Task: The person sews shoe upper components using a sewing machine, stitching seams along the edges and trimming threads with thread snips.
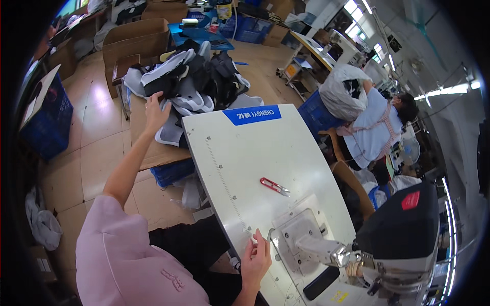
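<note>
My left hand reaches out to a heap of black, grey and white shoe uppers, on a cardboard-covered stand left of the sewing machine table. Its thumb and fingers are apart at the near edge of the heap, and no piece is visibly gripped. My right hand rests at the table's near edge, fingers loosely bent and apart, with nothing visible in them. Beyond it, red-handled thread snips lie on the white tabletop. The sewing machine stands to the right of that hand.
An open cardboard box stands behind the heap, and a blue box is on the floor at far left. Another person works at the right beside a large white bag. A blue crate sits below the stand.
</note>
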Tool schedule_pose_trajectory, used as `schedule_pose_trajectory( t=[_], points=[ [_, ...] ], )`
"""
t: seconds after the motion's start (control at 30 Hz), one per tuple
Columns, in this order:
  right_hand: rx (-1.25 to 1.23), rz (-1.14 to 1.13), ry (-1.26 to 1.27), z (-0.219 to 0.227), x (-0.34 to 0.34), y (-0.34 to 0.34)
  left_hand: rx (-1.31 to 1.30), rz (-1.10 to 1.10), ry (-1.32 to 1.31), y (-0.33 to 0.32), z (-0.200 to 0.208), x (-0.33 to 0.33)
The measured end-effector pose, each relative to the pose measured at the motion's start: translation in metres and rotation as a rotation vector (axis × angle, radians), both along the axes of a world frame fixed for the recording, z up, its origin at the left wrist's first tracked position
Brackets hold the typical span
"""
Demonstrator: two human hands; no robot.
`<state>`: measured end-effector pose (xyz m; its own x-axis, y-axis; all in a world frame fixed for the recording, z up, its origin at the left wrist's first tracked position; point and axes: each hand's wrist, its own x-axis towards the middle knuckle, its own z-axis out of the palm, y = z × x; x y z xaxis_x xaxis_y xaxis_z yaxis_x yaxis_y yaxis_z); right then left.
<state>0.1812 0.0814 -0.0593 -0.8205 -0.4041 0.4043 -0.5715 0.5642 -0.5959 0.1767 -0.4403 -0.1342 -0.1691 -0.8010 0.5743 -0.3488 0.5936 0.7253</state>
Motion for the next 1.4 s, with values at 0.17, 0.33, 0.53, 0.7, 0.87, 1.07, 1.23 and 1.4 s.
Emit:
schedule_pose_trajectory(
  t=[0.17, 0.33, 0.53, 0.7, 0.87, 1.07, 1.23, 1.4],
  points=[
    [-0.043, -0.052, 0.041, -0.023, -0.016, 0.011, -0.038, -0.073, -0.334, 0.006, -0.009, -0.032],
    [-0.049, -0.081, -0.102, -0.009, -0.014, 0.003, -0.352, -0.395, -0.545, -0.011, 0.013, -0.08],
    [-0.044, -0.09, -0.057, -0.012, -0.015, 0.001, -0.251, -0.479, -0.619, -0.048, 0.032, -0.116],
    [-0.024, -0.094, -0.035, -0.009, -0.009, -0.001, -0.373, -0.287, 0.221, -0.022, 0.111, -0.146],
    [-0.56, -0.06, -0.663, -0.001, -0.035, 0.004, -0.401, -0.764, 0.349, 0.152, 0.223, -0.11],
    [-1.065, 0.293, -1.109, 0.079, -0.064, -0.031, -0.649, -1.714, -0.006, 0.293, 0.168, -0.001],
    [-1.469, 0.329, -1.381, 0.029, -0.077, 0.008, -0.312, -1.778, 0.029, 0.297, 0.18, -0.013],
    [-0.792, 0.331, -0.795, 0.072, -0.06, 0.008, -0.178, -1.799, -0.205, 0.327, 0.184, -0.042]
  ],
)
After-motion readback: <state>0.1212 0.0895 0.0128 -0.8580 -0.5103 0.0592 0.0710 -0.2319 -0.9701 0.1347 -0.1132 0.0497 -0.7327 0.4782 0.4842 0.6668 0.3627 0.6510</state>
